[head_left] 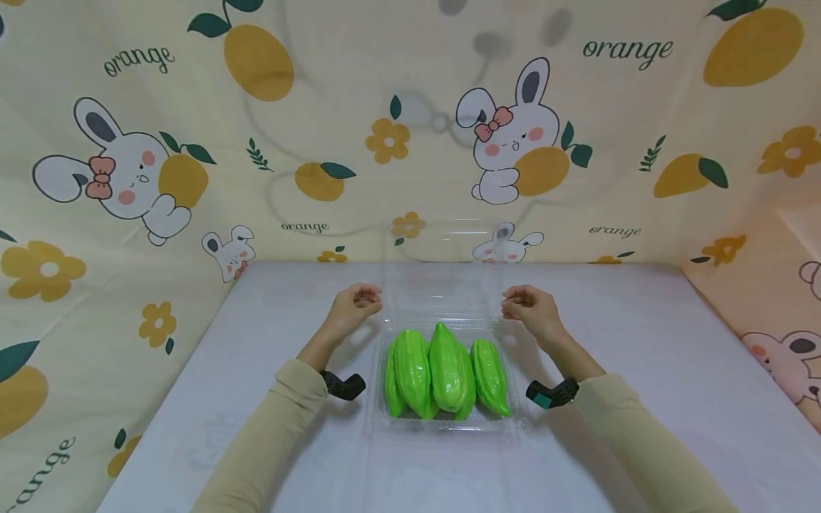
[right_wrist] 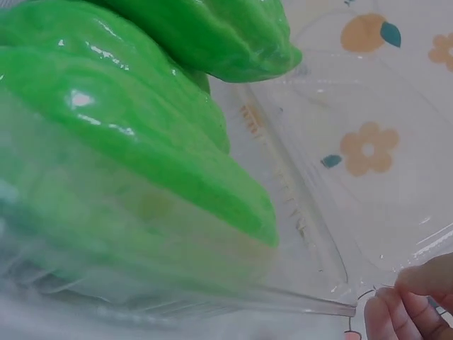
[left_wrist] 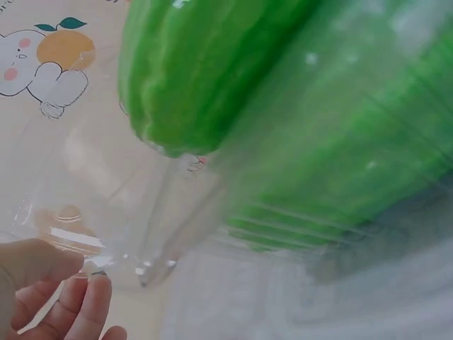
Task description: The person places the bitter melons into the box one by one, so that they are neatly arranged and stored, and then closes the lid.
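A clear plastic clamshell box sits on the table in front of me, its transparent lid standing up at the far side. Several glossy green ridged gourds, like bitter melons, lie side by side in the base. At the lid's left edge, my left hand pinches the thin plastic between thumb and fingers. My right hand pinches the opposite edge with its thumb and fingertips. Both wrist views show the gourds partly through the box's clear wall.
A white cover lies over the table. Behind it and along both sides hangs a cream cloth printed with rabbits and oranges. Black straps sit on both wrists, beside the box.
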`<state>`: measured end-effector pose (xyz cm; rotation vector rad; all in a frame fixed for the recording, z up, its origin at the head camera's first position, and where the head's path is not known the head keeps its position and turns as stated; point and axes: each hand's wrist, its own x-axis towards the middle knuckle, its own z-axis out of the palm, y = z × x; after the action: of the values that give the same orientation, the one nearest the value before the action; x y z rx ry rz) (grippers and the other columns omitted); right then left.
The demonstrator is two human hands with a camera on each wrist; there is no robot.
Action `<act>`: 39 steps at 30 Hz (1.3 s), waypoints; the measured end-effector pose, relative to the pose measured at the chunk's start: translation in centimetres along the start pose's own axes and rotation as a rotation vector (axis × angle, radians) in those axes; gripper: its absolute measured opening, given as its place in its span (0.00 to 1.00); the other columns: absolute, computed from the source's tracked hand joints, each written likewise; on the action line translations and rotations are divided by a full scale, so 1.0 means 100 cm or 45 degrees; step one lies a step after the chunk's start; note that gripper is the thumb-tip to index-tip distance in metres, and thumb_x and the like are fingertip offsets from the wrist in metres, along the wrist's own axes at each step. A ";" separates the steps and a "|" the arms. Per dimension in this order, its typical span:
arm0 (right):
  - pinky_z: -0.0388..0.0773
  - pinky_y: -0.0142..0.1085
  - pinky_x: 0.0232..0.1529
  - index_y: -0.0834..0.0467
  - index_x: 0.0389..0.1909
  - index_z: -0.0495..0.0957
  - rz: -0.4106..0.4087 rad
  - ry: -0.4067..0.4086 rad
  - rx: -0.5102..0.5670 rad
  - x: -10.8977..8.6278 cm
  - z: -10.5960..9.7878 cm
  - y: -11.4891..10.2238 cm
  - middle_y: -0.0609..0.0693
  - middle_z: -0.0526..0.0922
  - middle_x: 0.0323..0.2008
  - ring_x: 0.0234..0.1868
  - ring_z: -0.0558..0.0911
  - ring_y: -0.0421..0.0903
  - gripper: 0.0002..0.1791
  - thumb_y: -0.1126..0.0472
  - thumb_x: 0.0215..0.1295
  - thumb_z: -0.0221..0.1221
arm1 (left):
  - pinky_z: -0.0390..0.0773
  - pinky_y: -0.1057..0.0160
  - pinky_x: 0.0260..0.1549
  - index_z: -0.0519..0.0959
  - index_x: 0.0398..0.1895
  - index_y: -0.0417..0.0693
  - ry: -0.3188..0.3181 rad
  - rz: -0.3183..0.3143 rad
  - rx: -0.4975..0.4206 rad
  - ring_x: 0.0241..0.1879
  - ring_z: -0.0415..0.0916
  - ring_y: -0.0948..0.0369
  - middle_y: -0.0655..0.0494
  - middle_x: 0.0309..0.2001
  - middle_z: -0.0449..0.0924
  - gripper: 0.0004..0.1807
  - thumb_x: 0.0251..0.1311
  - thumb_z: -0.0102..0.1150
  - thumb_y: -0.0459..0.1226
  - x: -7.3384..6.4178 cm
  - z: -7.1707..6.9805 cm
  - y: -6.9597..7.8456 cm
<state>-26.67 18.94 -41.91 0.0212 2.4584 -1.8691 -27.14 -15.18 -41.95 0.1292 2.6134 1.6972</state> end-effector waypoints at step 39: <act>0.84 0.23 0.36 0.71 0.41 0.75 -0.181 0.100 -0.238 -0.015 -0.003 -0.003 0.48 0.84 0.33 0.29 0.77 0.26 0.12 0.68 0.62 0.62 | 0.77 0.82 0.39 0.75 0.46 0.31 0.173 0.335 -0.142 0.37 0.73 0.71 0.35 0.45 0.78 0.11 0.62 0.58 0.28 -0.012 -0.004 0.023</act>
<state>-25.17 19.14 -41.48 -0.0923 2.7451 -1.7097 -25.81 -14.68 -39.70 0.3835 2.6892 1.9963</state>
